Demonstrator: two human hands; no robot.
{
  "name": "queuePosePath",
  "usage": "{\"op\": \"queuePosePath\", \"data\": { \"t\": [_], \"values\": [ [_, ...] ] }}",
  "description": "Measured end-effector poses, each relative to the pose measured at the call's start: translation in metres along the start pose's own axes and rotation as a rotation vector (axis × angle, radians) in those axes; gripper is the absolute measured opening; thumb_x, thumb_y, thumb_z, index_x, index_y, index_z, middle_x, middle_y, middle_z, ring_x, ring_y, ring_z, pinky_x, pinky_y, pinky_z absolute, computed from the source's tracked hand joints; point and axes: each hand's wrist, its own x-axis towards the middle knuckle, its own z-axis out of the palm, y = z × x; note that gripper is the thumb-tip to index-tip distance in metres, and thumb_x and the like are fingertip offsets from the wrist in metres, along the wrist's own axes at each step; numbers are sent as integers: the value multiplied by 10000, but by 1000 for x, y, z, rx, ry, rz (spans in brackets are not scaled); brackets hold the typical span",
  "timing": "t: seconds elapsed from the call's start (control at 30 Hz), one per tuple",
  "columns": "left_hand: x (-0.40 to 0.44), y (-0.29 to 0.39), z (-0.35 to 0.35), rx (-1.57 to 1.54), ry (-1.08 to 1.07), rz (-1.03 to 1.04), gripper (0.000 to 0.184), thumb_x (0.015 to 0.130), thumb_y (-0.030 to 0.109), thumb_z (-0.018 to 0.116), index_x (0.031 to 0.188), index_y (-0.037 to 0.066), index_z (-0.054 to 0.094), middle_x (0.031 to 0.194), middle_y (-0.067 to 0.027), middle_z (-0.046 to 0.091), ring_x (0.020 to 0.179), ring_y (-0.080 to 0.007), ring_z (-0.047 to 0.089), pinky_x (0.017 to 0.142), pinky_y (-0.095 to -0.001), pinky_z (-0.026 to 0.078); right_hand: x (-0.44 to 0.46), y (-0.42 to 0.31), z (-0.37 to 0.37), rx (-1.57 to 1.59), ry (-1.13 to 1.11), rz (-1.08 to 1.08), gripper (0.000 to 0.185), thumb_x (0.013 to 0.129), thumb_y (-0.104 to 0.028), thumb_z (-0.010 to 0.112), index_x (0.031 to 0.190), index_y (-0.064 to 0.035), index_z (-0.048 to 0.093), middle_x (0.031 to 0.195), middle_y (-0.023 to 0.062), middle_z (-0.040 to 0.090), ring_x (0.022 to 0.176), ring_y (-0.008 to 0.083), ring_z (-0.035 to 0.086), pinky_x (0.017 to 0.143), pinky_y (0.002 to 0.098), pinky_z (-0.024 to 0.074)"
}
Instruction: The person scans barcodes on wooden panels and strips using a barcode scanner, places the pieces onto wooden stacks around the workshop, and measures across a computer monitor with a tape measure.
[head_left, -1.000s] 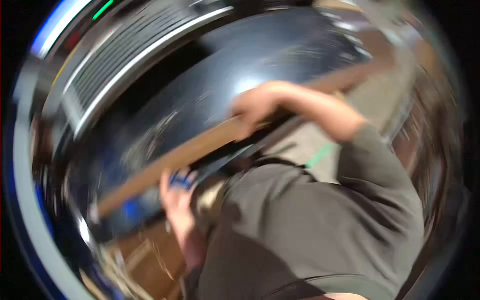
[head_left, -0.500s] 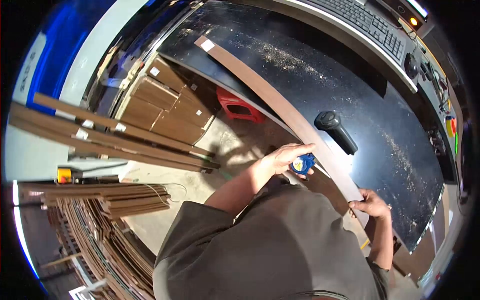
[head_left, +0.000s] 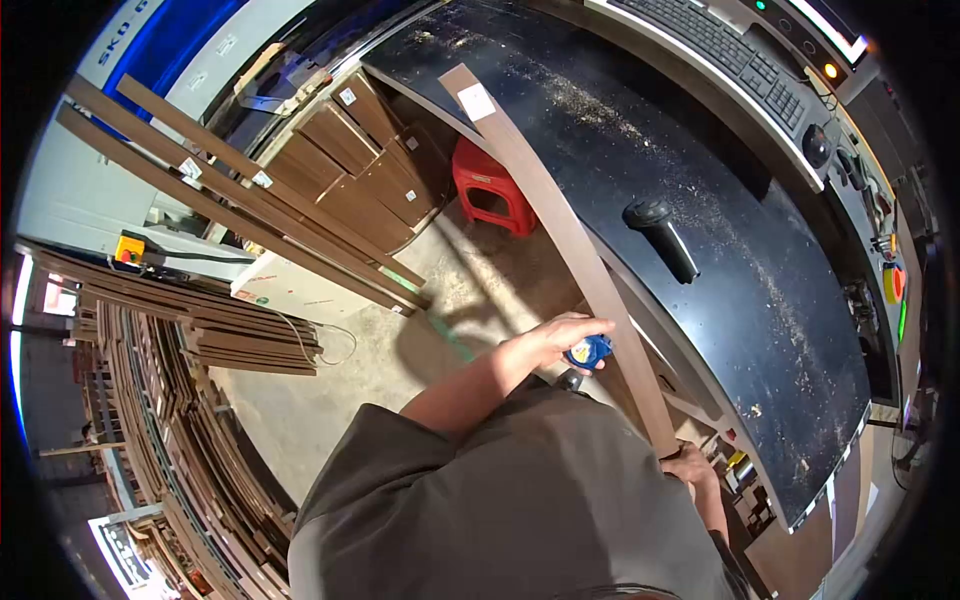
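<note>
A long brown wooden strip [head_left: 565,225] slants across in front of me, with a white label [head_left: 477,101] near its far end. My left hand [head_left: 556,338] is closed around a blue tape measure [head_left: 590,351], its thumb against the strip's left edge. Down at the near end of the strip, my right hand [head_left: 690,468] grips it, with some fingers hidden. Part of the strip's far end overlaps the dark table [head_left: 735,330], while its near part is beyond the table's edge. A black handheld scanner [head_left: 662,240] lies on the tabletop to the right of the strip.
Sawdust [head_left: 590,105] is scattered on the table. A keyboard [head_left: 710,55] and mouse [head_left: 817,145] sit on a raised shelf. A red stool [head_left: 492,190] stands under the table edge. Several brown strips [head_left: 240,190] lean at left, above stacked boards [head_left: 200,430].
The strip has shifted toward me, away from the scanner and partly off the table. My right hand has moved lower with its end. The view has turned somewhat.
</note>
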Motion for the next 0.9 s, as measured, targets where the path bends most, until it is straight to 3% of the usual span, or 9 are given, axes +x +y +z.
{"op": "queuePosePath", "data": {
  "t": [0.1, 0.13, 0.23, 0.43, 0.53, 0.57, 0.9],
  "values": [
    [-11, -10, 7, 58, -16, 10, 474, 973, 490, 713, 1090, 33, 670, 897, -84, 717, 788, -198, 749, 627, -375, 651, 32, 51, 19, 134, -38, -18, 479, 643, -167, 883, 1060, 5, 722, 910, 46, 738, 815, 157, 674, 740, 312, 551],
    [-11, -13, 6, 78, -21, 9, 477, 976, 493, 708, 1087, 31, 672, 889, -82, 715, 781, -193, 744, 629, -373, 650, 27, 41, 26, 145, -20, -51, 373, 658, -133, 857, 979, -20, 705, 843, 10, 711, 754, 130, 645, 685, 298, 529],
    [-15, -20, -1, 101, -86, 47, 496, 989, 506, 685, 1090, 20, 685, 888, -83, 716, 762, -175, 727, 644, -352, 638, 23, 37, 37, 270, -41, -96, 289, 664, -101, 829, 906, -53, 680, 775, -22, 668, 698, 109, 608, 636, 295, 498],
    [-27, -17, -17, 134, -124, 57, 508, 989, 508, 686, 1109, 15, 692, 882, -81, 716, 767, -168, 728, 657, -343, 632, 21, 24, 57, 159, 7, -28, 268, 647, -103, 806, 878, -61, 676, 746, -32, 639, 670, 110, 572, 619, 308, 473],
    [-28, -16, -28, 143, -139, 65, 514, 984, 513, 692, 1101, 13, 693, 876, -81, 716, 756, -166, 723, 657, -341, 630, 19, 14, 66, 143, 24, -42, 278, 645, -125, 815, 883, -59, 688, 735, -25, 640, 663, 113, 574, 625, 314, 481],
    [-29, -14, -32, 149, -145, 64, 514, 983, 514, 692, 1095, 13, 696, 874, -80, 715, 753, -163, 721, 655, -341, 629, 16, 6, 67, 10, -8, -8, 302, 730, -150, 772, 1000, -51, 682, 820, 11, 678, 765, 146, 617, 699, 322, 505],
    [-29, -12, -60, 133, -219, 42, 500, 988, 493, 694, 1069, 0, 712, 842, -64, 701, 727, -155, 699, 639, -333, 628, 26, -1, 92, 205, 7, -7, 419, 703, -195, 831, 1065, -49, 677, 878, 16, 695, 814, 145, 634, 735, 328, 524]
  ]
}}
